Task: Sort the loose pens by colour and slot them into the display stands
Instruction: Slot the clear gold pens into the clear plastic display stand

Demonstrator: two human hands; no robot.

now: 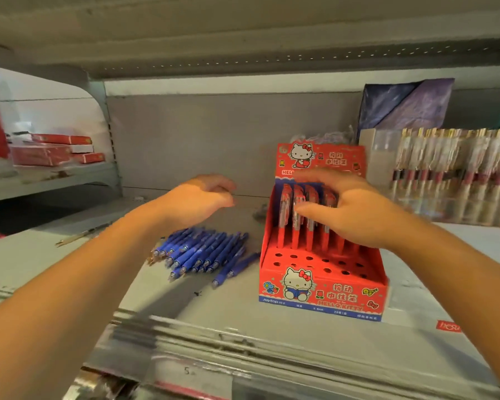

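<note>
Shelf with sorting under way. A red cartoon-printed display stand sits right of centre; its back row holds red pens upright, and the front rows of holes are unfilled. The right hand lies over the tops of these red pens, thumb against their clear upper barrels; motion blur hides whether it pinches one or only touches them. A heap of loose blue pens lies flat just left of the stand. The left hand hovers above and behind the heap, apart from it, fingers loosely curled and holding nothing.
</note>
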